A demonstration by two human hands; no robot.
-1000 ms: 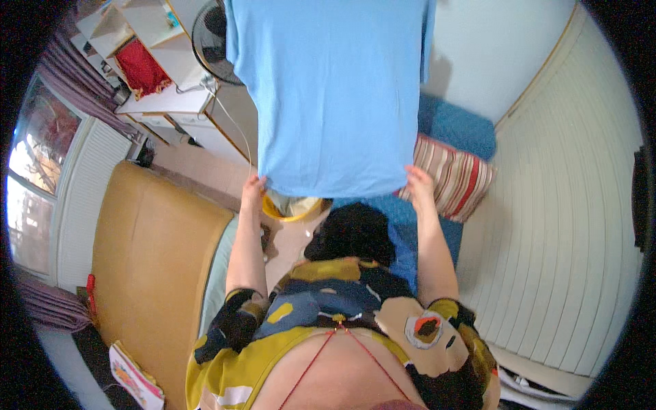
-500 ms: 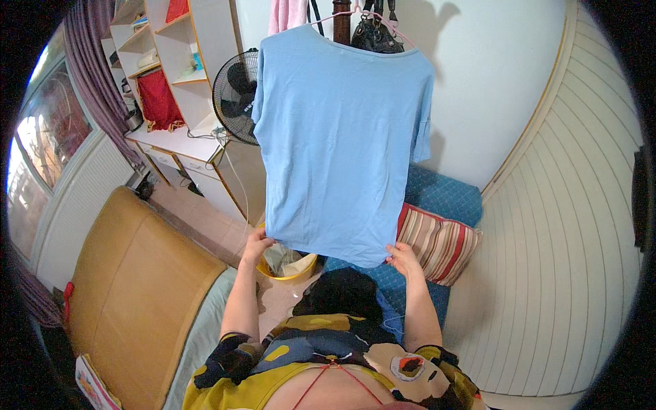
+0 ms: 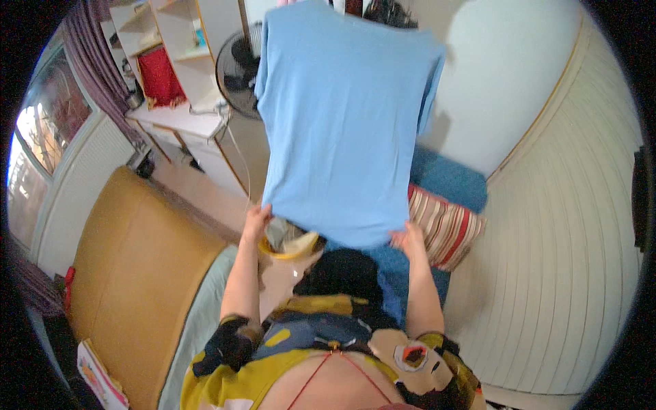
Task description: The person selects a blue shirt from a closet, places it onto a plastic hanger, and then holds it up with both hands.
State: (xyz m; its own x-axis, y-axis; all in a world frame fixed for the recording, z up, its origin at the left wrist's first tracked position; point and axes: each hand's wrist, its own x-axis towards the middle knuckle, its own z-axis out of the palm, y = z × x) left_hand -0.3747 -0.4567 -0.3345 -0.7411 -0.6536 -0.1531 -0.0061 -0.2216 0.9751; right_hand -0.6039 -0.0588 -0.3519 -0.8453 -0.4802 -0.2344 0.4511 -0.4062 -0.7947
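A light blue T-shirt (image 3: 338,130) hangs in front of me, its hem spread sideways between my hands. My left hand (image 3: 257,223) pinches the hem's left corner. At the right corner, my right hand (image 3: 410,240) grips the hem with fingers closed. The cloth is smooth, with faint vertical creases. The shirt's neckline lies near the top of the picture; the hanger that held it in the earlier frame is out of sight now.
Behind the shirt stand a black fan (image 3: 240,72) and white shelves (image 3: 195,55). A blue padded seat (image 3: 447,181) with a striped cushion (image 3: 447,229) is at the right. Below the hem is a yellow-rimmed bin (image 3: 290,254). A bed with a tan mat (image 3: 137,273) lies left.
The view has tilted down, so the shirt and both hands sit higher in the picture. My hands have moved slightly apart, stretching the hem wider; both keep their hold.
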